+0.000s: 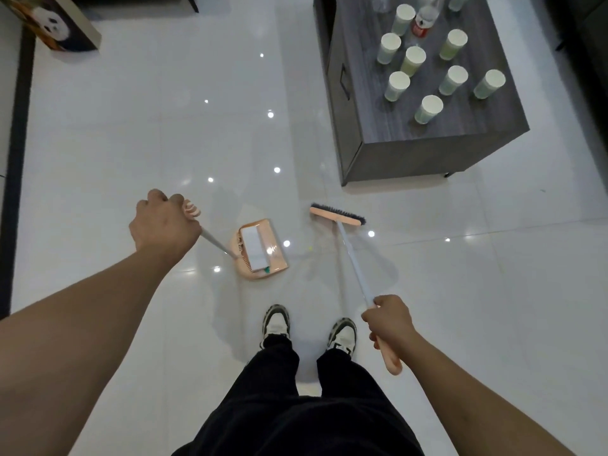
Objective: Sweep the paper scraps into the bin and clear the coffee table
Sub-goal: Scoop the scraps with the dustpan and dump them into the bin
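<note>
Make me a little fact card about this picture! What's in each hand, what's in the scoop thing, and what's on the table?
left hand: grips the dustpan handle
right hand: grips the broom handle
dustpan: peach, on the white floor, holds white paper
broom head: on the floor, to the right of the dustpan, apart from it
coffee table: grey, holds many paper cups and a bottle
feet: two sneakers, standing behind the dustpan

peach-pink dustpan and broom with dark bristles on glossy white floor; grey wood-grain coffee table upper right; black trousers; black-and-white panda picture upper left.
</note>
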### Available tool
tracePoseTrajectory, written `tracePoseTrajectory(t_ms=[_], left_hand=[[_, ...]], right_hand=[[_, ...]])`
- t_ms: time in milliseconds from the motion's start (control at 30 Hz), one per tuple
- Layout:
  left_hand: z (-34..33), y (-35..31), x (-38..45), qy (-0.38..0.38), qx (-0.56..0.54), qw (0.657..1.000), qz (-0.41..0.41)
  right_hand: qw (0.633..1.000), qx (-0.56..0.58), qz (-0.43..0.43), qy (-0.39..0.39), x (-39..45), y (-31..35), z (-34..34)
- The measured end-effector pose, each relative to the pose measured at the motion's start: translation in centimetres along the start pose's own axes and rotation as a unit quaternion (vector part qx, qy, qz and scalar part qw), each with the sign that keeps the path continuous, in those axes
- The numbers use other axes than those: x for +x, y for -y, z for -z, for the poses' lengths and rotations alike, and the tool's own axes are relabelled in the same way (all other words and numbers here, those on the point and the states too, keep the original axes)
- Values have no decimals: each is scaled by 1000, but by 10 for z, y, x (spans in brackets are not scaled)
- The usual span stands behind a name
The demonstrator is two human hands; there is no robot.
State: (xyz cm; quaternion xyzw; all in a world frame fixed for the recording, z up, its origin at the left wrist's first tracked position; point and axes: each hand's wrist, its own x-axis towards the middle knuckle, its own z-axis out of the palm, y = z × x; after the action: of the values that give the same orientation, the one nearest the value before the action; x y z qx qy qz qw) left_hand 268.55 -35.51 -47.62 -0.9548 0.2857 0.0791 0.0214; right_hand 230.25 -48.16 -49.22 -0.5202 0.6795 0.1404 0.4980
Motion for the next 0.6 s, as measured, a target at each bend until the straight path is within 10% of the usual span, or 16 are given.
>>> tracePoseTrajectory(t_ms=[600], left_hand=[[-19,-6,14,35,155,986,-59]], right_hand=[[988,-97,107,63,81,112,-3]])
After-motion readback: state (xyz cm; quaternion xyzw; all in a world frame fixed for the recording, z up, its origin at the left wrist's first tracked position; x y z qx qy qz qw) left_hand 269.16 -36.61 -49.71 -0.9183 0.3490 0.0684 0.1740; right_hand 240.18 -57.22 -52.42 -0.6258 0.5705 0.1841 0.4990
